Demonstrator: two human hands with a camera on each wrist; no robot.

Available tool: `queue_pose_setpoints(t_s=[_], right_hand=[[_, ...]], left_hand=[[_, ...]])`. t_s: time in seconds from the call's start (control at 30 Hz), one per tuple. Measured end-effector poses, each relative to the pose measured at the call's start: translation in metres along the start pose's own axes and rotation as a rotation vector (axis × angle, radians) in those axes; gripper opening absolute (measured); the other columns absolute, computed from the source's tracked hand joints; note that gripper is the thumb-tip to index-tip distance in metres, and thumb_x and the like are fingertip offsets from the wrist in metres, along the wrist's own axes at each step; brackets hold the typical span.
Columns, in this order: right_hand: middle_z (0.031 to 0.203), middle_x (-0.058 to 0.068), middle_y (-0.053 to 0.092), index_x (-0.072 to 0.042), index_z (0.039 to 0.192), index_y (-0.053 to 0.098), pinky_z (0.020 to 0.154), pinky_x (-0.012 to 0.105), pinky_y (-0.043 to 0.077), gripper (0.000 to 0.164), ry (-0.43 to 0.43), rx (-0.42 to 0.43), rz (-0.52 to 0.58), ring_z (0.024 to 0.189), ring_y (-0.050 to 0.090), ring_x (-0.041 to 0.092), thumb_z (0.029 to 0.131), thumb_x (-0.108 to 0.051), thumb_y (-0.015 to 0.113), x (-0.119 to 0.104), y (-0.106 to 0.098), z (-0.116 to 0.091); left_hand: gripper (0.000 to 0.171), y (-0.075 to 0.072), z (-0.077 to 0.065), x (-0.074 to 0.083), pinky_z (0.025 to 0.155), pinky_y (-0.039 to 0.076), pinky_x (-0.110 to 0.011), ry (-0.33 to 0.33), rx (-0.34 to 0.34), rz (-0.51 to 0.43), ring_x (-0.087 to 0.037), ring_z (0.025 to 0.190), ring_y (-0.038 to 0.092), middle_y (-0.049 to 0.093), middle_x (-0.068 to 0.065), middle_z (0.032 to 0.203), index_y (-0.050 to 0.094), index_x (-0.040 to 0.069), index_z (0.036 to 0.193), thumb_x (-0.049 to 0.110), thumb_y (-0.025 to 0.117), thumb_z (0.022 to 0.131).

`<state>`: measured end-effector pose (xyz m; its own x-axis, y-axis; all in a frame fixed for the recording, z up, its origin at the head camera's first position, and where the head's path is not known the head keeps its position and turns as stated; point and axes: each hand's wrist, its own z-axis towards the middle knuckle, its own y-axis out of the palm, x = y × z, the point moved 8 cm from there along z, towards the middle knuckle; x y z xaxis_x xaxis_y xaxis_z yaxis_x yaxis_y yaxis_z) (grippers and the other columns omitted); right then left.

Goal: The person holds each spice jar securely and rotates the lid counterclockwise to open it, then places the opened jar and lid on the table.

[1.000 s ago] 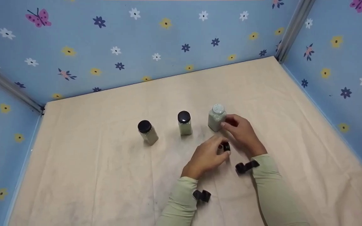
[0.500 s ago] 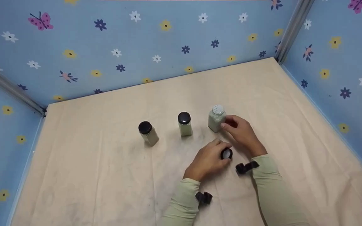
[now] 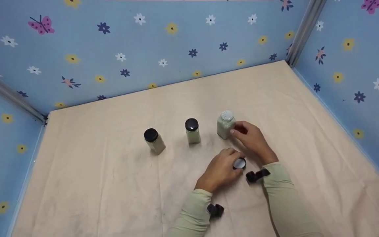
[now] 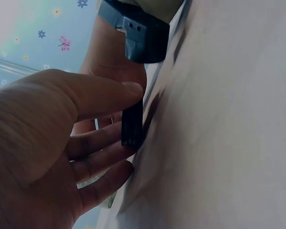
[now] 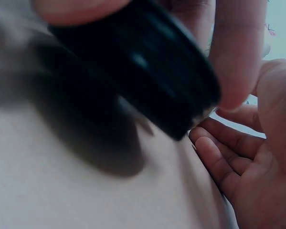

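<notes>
From my end I see blue flowered walls (image 3: 163, 41) behind and beside a wide beige cloth (image 3: 74, 184). Over its right half, the right hand (image 3: 254, 141) curls thumb and fingers round the right side of the uncapped bottle (image 3: 225, 129), which stands upright, and to the left I count a black-lidded middle bottle (image 3: 193, 135) and a left bottle (image 3: 156, 143) lidded alike. Near side of these, the left hand (image 3: 219, 171) pinches the loose cap (image 3: 240, 163), pale inside showing.
</notes>
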<state>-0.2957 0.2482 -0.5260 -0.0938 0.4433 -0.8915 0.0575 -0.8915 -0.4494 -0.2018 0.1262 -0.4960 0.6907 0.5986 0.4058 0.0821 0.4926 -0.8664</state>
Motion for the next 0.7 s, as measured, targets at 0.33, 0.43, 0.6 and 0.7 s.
queue_pose_setpoints(t_s=[0.33,0.43,0.6,0.7], right_hand=[[0.122,0.01,0.065,-0.005,0.129,0.063,0.098,0.043,0.047,0.042,0.002,-0.005,0.001,0.113,0.06,0.025,0.097,-0.032,0.068,-0.0005,0.0017,-0.0005],[0.123,0.01,0.065,-0.006,0.13,0.063,0.098,0.042,0.047,0.042,-0.004,-0.007,0.008,0.113,0.06,0.024,0.097,-0.031,0.068,-0.0014,0.0024,-0.0003],[0.122,0.01,0.065,-0.006,0.13,0.063,0.097,0.042,0.047,0.042,-0.007,-0.005,0.005,0.112,0.06,0.024,0.097,-0.031,0.068,-0.0023,0.0016,0.0],[0.122,0.01,0.065,-0.006,0.129,0.063,0.097,0.043,0.047,0.041,-0.005,-0.001,0.011,0.112,0.06,0.025,0.096,-0.03,0.069,-0.0019,-0.0002,0.0004]], left_hand=[[0.034,0.0047,0.0009,0.0059,0.091,0.049,-0.029,0.021,0.009,-0.008,-0.019,0.103,0.06,0.064,-0.002,0.111,0.071,0.013,0.116,0.019,0.078,0.083],[0.032,0.0041,0.0005,0.0053,0.091,0.049,-0.029,0.019,0.012,-0.014,-0.018,0.103,0.06,0.064,-0.002,0.111,0.071,0.013,0.116,0.018,0.078,0.085],[0.034,0.0039,0.0006,0.0022,0.094,0.047,-0.028,0.001,-0.009,-0.044,-0.019,0.106,0.059,0.063,-0.002,0.113,0.07,0.013,0.118,0.018,0.077,0.086],[0.035,0.0032,0.0016,0.0008,0.095,0.047,-0.028,0.0,-0.014,-0.065,-0.019,0.106,0.059,0.063,-0.003,0.114,0.07,0.012,0.118,0.017,0.078,0.085]])
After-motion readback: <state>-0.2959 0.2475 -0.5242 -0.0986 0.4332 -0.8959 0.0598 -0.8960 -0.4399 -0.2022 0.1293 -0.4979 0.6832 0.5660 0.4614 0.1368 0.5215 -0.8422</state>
